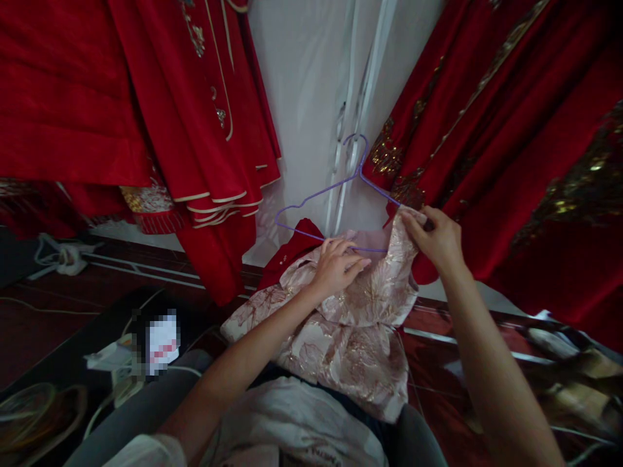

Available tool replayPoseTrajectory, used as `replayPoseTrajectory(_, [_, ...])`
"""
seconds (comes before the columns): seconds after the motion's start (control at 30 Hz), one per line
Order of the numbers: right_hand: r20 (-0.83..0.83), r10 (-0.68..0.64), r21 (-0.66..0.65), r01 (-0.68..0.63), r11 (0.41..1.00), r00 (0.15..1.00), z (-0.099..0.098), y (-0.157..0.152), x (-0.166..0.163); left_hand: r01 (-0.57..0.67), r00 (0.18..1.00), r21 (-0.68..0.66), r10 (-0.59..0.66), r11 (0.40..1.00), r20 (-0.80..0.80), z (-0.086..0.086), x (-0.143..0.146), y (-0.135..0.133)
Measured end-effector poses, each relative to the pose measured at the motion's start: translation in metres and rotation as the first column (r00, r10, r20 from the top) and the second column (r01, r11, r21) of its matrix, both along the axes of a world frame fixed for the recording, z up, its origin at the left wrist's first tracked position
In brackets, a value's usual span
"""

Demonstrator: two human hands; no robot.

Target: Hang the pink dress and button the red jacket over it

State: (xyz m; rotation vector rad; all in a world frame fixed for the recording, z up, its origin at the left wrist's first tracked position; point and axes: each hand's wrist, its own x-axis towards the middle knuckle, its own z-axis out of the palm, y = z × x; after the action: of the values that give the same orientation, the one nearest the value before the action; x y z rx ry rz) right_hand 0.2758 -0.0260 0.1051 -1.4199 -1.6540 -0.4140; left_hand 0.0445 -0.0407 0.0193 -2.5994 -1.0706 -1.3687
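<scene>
A pale pink brocade dress with a leaf pattern lies across my lap. A thin purple hanger stands above its neckline, hook pointing up. The hanger's right arm runs into the dress's right shoulder strap, while its left end is bare, outside the cloth. My right hand is closed, pinching that strap between thumb and fingers. Over the neckline, beside the hanger's lower bar, my left hand curls its fingers on the dress edge. Its fingertips are partly hidden.
Red garments with gold trim hang at the left and right, before a white panel. Left of my legs is a dark surface with cables and a blurred-out item. Clutter lies at lower right.
</scene>
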Motion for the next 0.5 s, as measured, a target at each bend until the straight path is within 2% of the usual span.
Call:
replayPoseTrajectory(0.1, [-0.095,-0.001,-0.06,-0.004,0.998,0.995,-0.008,0.003,-0.002,-0.016,0.995,0.07,0.023,0.997,-0.097,-0.006,-0.006,0.002])
replayPoseTrajectory(0.2, [-0.092,0.006,-0.083,-0.013,0.996,0.996,-0.016,0.007,-0.005,0.009,0.989,0.114,0.008,0.993,-0.149,-0.007,-0.017,0.007])
replayPoseTrajectory(0.3, [-0.029,0.003,-0.013,-0.003,1.0,1.0,-0.021,0.011,-0.004,0.111,0.984,0.114,-0.093,0.987,-0.15,0.0,-0.034,0.016])
replayPoseTrajectory(0.37, [0.019,-0.027,0.049,0.026,0.998,0.999,-0.019,0.014,0.0,0.128,0.987,0.093,-0.117,0.987,-0.108,0.006,-0.053,0.025])
replayPoseTrajectory(0.4, [0.039,-0.041,0.075,0.038,0.996,0.998,-0.018,0.015,0.003,0.092,0.994,0.086,-0.087,0.992,-0.064,0.008,-0.065,0.031])
replayPoseTrajectory(0.5, [0.084,-0.052,0.099,0.044,0.994,0.995,-0.01,0.017,0.012,-0.181,0.978,0.068,0.173,0.981,0.117,0.012,-0.11,0.055])
